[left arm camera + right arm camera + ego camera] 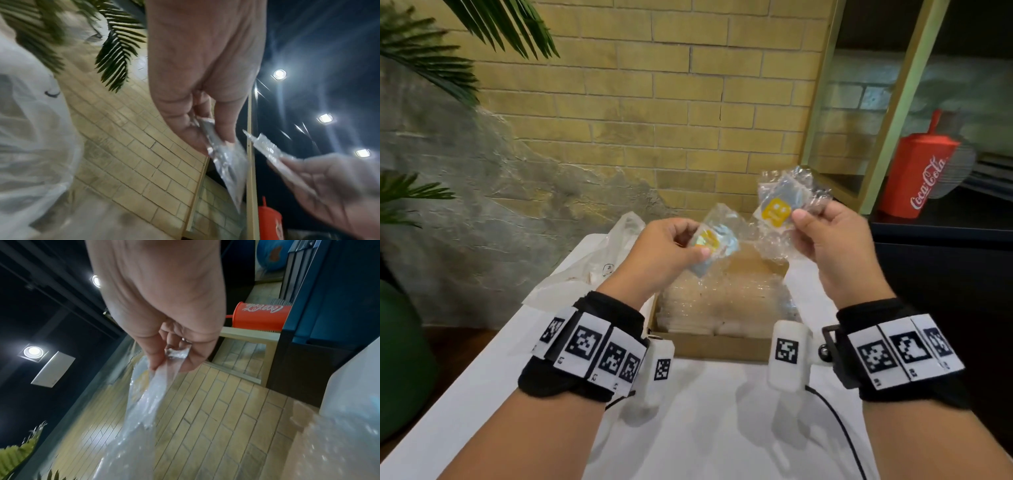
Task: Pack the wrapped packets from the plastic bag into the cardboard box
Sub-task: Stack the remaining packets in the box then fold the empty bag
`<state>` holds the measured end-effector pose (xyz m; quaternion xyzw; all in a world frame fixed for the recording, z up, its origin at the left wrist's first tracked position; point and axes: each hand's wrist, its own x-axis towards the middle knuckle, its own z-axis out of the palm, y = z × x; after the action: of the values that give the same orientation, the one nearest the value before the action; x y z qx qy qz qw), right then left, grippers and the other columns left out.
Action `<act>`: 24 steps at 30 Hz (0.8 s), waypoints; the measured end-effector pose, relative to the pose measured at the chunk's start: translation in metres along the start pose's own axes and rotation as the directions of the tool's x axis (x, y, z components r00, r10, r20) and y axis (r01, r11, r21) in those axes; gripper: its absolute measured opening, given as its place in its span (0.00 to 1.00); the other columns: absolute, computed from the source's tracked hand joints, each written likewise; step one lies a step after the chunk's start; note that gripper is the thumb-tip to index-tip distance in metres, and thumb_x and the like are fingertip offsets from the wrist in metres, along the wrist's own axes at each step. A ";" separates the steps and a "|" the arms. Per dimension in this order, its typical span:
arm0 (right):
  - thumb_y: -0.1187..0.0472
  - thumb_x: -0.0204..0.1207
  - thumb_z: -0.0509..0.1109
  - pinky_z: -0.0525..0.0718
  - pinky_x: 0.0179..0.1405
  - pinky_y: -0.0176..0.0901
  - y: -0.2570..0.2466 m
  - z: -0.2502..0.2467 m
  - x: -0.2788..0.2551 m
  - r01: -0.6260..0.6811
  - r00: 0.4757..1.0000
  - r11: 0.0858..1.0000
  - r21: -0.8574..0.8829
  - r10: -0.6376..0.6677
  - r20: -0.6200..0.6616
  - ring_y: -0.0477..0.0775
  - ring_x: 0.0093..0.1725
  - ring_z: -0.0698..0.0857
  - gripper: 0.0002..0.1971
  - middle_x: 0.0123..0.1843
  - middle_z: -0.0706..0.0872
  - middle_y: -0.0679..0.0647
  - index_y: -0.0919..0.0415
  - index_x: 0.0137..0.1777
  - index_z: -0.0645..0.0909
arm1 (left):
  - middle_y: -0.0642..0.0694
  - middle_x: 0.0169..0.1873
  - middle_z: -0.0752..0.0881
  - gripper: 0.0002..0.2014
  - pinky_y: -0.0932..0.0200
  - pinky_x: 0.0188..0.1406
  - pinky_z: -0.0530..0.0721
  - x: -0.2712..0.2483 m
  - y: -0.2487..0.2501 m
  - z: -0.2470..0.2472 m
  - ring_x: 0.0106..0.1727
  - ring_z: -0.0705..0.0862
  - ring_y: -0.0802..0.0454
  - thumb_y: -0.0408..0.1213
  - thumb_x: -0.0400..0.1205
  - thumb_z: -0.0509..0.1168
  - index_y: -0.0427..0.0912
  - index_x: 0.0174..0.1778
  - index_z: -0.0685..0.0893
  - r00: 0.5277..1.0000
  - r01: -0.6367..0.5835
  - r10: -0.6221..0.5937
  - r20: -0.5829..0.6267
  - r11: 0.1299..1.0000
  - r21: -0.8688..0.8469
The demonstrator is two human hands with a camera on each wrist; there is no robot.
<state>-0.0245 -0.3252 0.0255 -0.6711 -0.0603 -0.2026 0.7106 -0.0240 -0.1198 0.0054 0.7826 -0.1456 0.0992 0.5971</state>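
Both hands are raised above the open cardboard box (717, 347). My left hand (671, 246) pinches a clear wrapped packet (717, 245) with a yellow item inside; the left wrist view shows that packet (228, 160) edge-on between thumb and fingers. My right hand (828, 236) pinches a second wrapped packet (779, 209) showing a yellow square, higher and to the right; in the right wrist view its wrap (144, 402) hangs from the fingers. The box holds a layer of clear wrapped packets (722, 305). The white plastic bag (599, 263) lies left of the box.
The box and bag rest on a white table (722, 428). A brick wall (654, 102) stands behind. A red Coca-Cola cup (921, 174) sits on a dark shelf at right. Palm leaves (421, 68) hang at left. A black cable (839, 428) trails from the right wrist.
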 end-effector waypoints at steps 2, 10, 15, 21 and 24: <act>0.70 0.78 0.65 0.81 0.37 0.34 -0.004 -0.007 0.002 0.024 1.000 0.999 0.029 -0.024 -0.019 0.44 0.33 0.78 0.13 0.32 0.80 0.49 0.54 0.34 0.76 | 0.51 0.34 0.84 0.16 0.59 0.42 0.79 0.000 -0.002 0.004 0.34 0.79 0.57 0.29 0.72 0.75 0.58 0.40 0.83 0.999 -0.019 0.014 0.036 0.989 0.147; 0.70 0.79 0.65 0.80 0.33 0.32 -0.006 -0.009 0.002 0.058 0.998 0.998 0.013 -0.058 0.016 0.41 0.30 0.78 0.14 0.30 0.81 0.46 0.53 0.34 0.75 | 0.51 0.39 0.86 0.12 0.64 0.41 0.79 -0.004 -0.003 0.010 0.38 0.80 0.59 0.29 0.77 0.68 0.48 0.53 0.89 0.977 -0.026 -0.071 0.199 0.894 0.447; 0.69 0.79 0.65 0.79 0.32 0.30 -0.006 -0.008 0.001 0.057 0.997 0.998 -0.012 -0.056 0.048 0.36 0.26 0.79 0.11 0.32 0.82 0.46 0.54 0.38 0.77 | 0.61 0.40 0.81 0.23 0.70 0.45 0.78 -0.004 -0.005 0.008 0.38 0.77 0.66 0.22 0.80 0.60 0.50 0.65 0.83 0.921 -0.037 -0.191 0.339 0.825 0.564; 0.69 0.79 0.65 0.79 0.33 0.31 -0.005 -0.008 0.000 0.048 0.997 0.999 -0.017 -0.047 0.067 0.37 0.28 0.79 0.12 0.28 0.83 0.42 0.53 0.37 0.78 | 0.57 0.41 0.85 0.15 0.77 0.29 0.73 -0.007 -0.004 0.009 0.35 0.78 0.65 0.24 0.78 0.65 0.45 0.51 0.90 0.902 -0.038 -0.251 0.352 0.765 0.643; 0.69 0.79 0.65 0.79 0.32 0.31 -0.005 -0.006 0.000 0.045 0.996 0.999 -0.014 -0.044 0.078 0.36 0.27 0.80 0.12 0.27 0.84 0.42 0.53 0.36 0.77 | 0.54 0.53 0.84 0.17 0.68 0.40 0.78 -0.010 -0.005 0.011 0.43 0.79 0.60 0.26 0.80 0.61 0.48 0.56 0.89 0.849 -0.152 -0.265 0.458 0.707 0.691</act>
<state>-0.0277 -0.3315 0.0294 -0.6824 -0.1013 -0.1925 0.6978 -0.0318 -0.1282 -0.0053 0.9502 -0.2287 -0.0896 0.1918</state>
